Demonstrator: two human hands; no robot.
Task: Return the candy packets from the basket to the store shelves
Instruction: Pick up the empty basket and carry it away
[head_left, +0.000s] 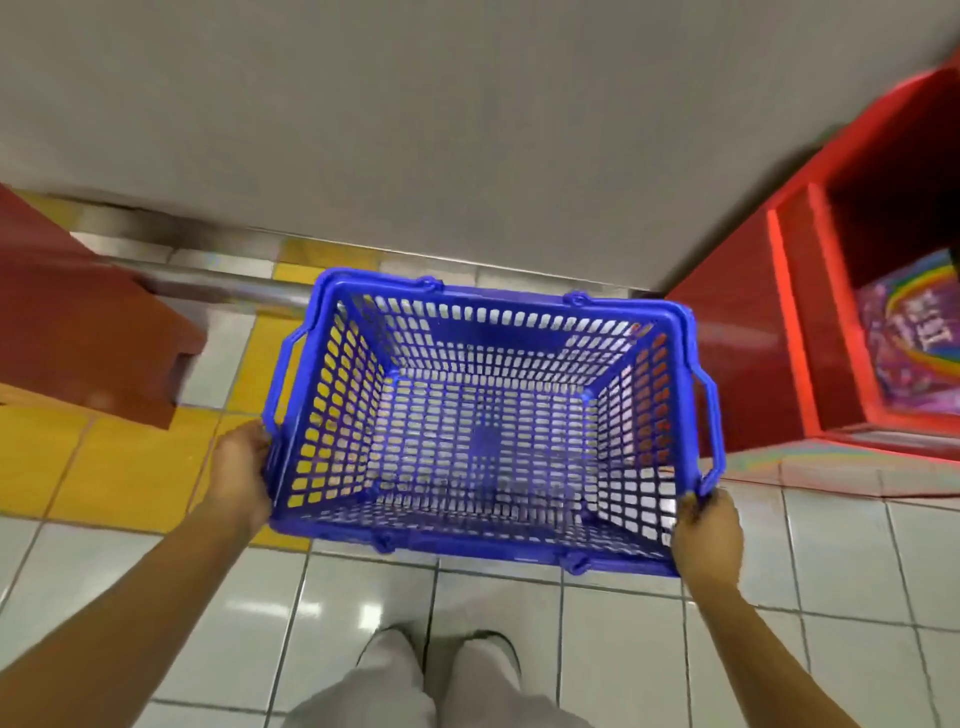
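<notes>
A blue plastic mesh basket (332, 291) hangs level in front of me above the tiled floor. Nothing lies inside it; I see the floor through its holes. My left hand (241, 470) grips its left rim near the front corner. My right hand (709, 540) holds the front right corner by the rim. Both handles are folded down along the sides. Purple candy packets with a rainbow print (914, 338) sit in a red shelf unit (737, 364) to the right of the basket.
A grey panel (467, 130) fills the space ahead, with a metal rail (218, 291) along its foot. A dark red shelf block (88, 332) juts in at the left. White and yellow floor tiles (130, 467) lie below. My legs and shoes (441, 670) stand behind the basket.
</notes>
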